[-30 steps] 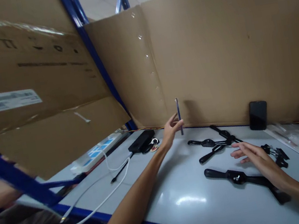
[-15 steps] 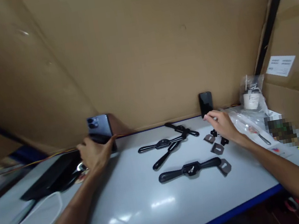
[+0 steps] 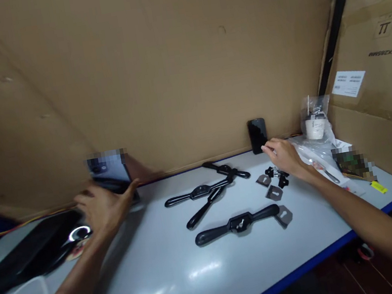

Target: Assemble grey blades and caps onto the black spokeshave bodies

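Note:
At the left, my left hand (image 3: 103, 207) is open, its fingers and thumb spread in front of a grey-blue phone (image 3: 111, 166) leaning on the cardboard. Whether it touches the phone is hidden. My right hand (image 3: 285, 156) hovers with fingertips pinched above small black metal parts (image 3: 283, 181); what is between the fingertips, if anything, cannot be made out. Two slotted steel blades (image 3: 274, 193) lie beside those parts. Several black spokeshaves rest mid-table: a front spokeshave body (image 3: 241, 223), with a third blade (image 3: 284, 216) at its right handle, and a crossed group (image 3: 200, 191) behind.
A dark phone (image 3: 258, 135) stands against the cardboard wall (image 3: 153, 73). Further right are a bagged white cup (image 3: 315, 128), clear plastic bags (image 3: 303, 149) and a yellow tag (image 3: 378, 187). A black flat object (image 3: 29, 250) and white cable (image 3: 46, 287) lie left. The table has a blue edge (image 3: 376, 217).
The view has turned slightly right, so everything sits further left in the picture. My left hand stays by the phone with fingers a little more spread. My right hand keeps its pinch.

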Tool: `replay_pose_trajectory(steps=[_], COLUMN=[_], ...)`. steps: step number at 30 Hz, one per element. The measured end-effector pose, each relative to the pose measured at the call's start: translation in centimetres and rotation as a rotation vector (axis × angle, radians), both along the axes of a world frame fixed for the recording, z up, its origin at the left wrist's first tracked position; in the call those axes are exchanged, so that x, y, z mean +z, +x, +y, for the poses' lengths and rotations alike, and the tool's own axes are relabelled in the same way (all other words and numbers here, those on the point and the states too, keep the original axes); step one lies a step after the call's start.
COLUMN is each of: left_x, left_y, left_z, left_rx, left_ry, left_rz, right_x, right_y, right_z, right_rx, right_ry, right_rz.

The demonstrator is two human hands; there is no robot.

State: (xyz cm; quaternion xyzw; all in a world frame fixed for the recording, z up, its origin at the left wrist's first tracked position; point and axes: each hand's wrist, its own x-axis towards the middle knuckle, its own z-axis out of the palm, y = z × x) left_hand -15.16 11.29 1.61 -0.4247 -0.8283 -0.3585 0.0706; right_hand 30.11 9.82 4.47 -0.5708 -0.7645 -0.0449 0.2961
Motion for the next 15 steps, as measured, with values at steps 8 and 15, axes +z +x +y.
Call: replay_pose_trajectory(steps=[8,15], left_x=[0.3,-1.8], left_y=[6.4,11.4], left_z=[-1.6,-4.8], left_rx=[-0.692,-0.918], left_ry=[0.083,-0.092], left_rz=[0.293,0.228], right_x=[0.1,-0.4], right_y=[0.0,-2.2], right_z=[-0.6,-2.9], right_rx=[0.029,0.178], right_ry=[-0.143,-0.25], right_rz=[-0.12,-0.187])
